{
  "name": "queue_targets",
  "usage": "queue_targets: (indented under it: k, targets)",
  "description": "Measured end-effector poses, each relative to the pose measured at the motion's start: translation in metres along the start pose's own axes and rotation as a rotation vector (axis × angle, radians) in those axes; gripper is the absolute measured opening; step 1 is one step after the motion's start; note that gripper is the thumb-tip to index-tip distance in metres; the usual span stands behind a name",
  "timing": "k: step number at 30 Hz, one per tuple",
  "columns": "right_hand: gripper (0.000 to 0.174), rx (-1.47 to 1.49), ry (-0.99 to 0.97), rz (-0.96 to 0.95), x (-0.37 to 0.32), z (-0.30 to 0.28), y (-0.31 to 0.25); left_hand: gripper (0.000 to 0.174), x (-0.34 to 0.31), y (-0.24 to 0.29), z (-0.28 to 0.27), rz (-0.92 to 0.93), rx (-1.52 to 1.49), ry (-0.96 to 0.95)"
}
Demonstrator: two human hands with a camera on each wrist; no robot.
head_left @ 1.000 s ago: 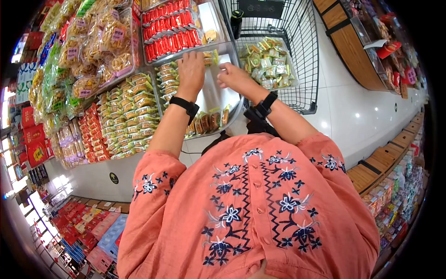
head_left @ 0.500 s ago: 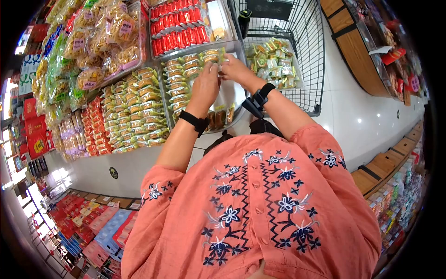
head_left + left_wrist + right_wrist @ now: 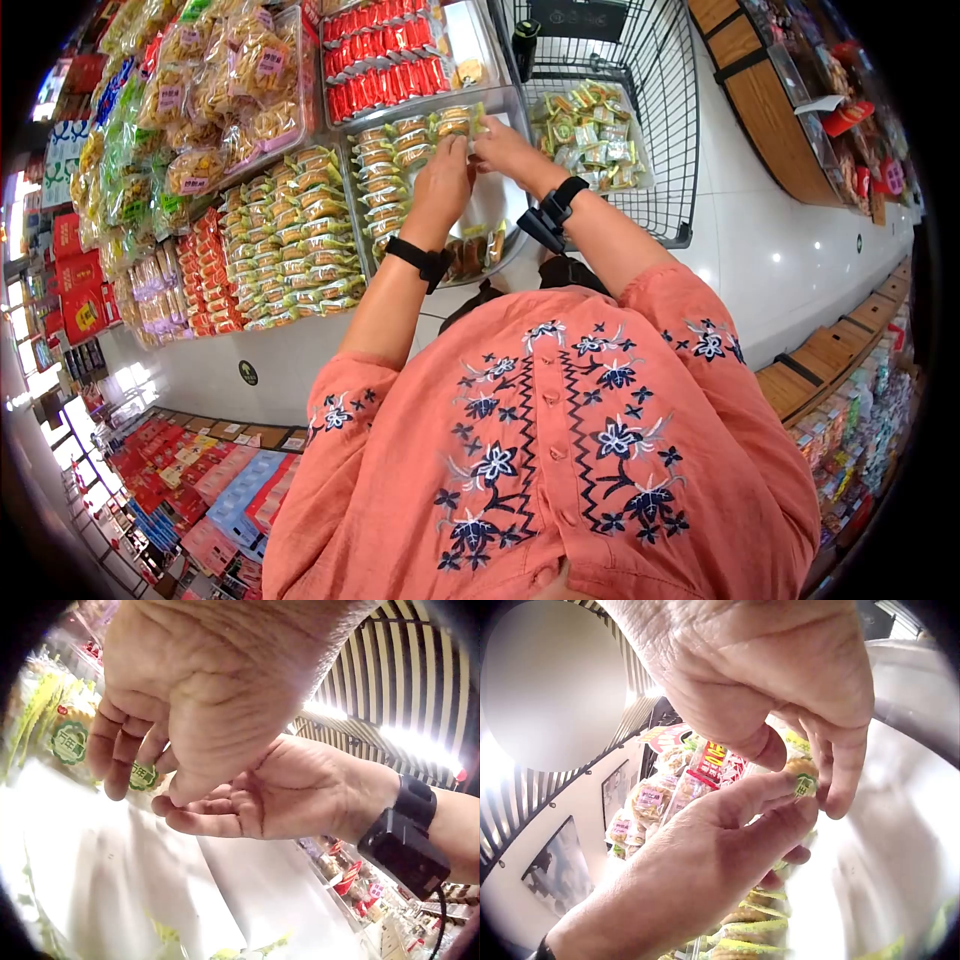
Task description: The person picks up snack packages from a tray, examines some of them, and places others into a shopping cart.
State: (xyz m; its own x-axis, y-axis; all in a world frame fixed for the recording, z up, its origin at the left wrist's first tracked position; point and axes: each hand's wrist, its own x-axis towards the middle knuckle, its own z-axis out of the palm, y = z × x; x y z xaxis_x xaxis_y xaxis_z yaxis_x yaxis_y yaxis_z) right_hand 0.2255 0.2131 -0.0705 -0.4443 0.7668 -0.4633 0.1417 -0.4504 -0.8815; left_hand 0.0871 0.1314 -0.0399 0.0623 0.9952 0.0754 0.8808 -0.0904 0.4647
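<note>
Both hands meet over a clear tray (image 3: pixel 497 208) of cookies wrapped in clear and green film. A wrapped cookie (image 3: pixel 804 784) with a green label shows between the fingertips in the right wrist view. My left hand (image 3: pixel 443 185) pinches it from the left with thumb and forefinger. The right hand (image 3: pixel 508 155) comes from the other side, its thumb and bent fingers around the same packet. Fingers partly cover it. Stacked wrapped cookies (image 3: pixel 380 190) stand in rows left of the hands, and more cookies (image 3: pixel 470 255) lie at the tray's near end.
Red-wrapped snacks (image 3: pixel 385 90) fill the bin beyond. Left are bins of bagged snacks (image 3: pixel 265 65) and more wrapped cookies (image 3: pixel 300 235). A shopping cart (image 3: pixel 665 150) at the right holds a big bag of green packets (image 3: pixel 590 135) and a dark bottle (image 3: pixel 525 48).
One second ago the hands were apart, the left over the rows and the right over the white liner. They came together at the wrapped cookie and have hardly moved in the last half second.
</note>
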Motion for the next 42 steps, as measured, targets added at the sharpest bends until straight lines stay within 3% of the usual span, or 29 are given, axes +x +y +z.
queue_targets:
  k: [7, 11, 14, 15, 17, 23, 27, 30, 35, 39, 42]
  targets:
    - [0.050, 0.053, -0.007, -0.012, -0.020, -0.004, -0.012, 0.044, -0.005, 0.010, -0.007, 0.038, -0.029, 0.053]
    - [0.040, 0.160, -0.038, -0.033, -0.044, -0.024, -0.031, 0.037, -0.015, 0.031, -0.031, -0.146, -0.126, -0.085]
    - [0.037, 0.222, -0.080, -0.025, -0.064, -0.062, -0.052, 0.035, -0.027, 0.040, -0.038, -0.201, -0.371, -0.095]
    - [0.034, 0.248, -0.043, -0.033, -0.067, -0.077, -0.055, 0.035, -0.033, 0.035, -0.028, -0.137, -0.438, -0.023]
    - [0.032, 0.271, 0.054, -0.058, -0.070, -0.113, -0.050, 0.034, -0.038, 0.047, -0.033, -0.321, -0.638, -0.148]
    - [0.032, 0.457, 0.420, 0.017, -0.061, -0.233, 0.040, 0.029, -0.025, 0.084, -0.041, -0.528, -0.812, -0.254]
    - [0.029, 0.466, 0.569, 0.164, -0.061, -0.266, 0.085, 0.028, -0.014, 0.097, -0.030, -0.547, -0.829, -0.260]
    - [0.022, 0.560, 0.529, 0.211, -0.054, -0.287, 0.116, 0.025, -0.003, 0.108, -0.022, -0.571, -0.839, -0.278]
    - [0.030, 0.464, 0.596, 0.361, -0.032, -0.304, 0.151, 0.024, 0.013, 0.123, -0.006, -0.609, -0.858, -0.295]
    - [0.035, 0.457, 0.545, 0.331, -0.022, -0.311, 0.160, 0.025, 0.020, 0.132, 0.006, -0.640, -0.901, -0.303]
    - [0.025, 0.394, 0.606, 0.420, -0.010, -0.314, 0.168, 0.025, 0.024, 0.141, 0.012, -0.669, -0.897, -0.319]
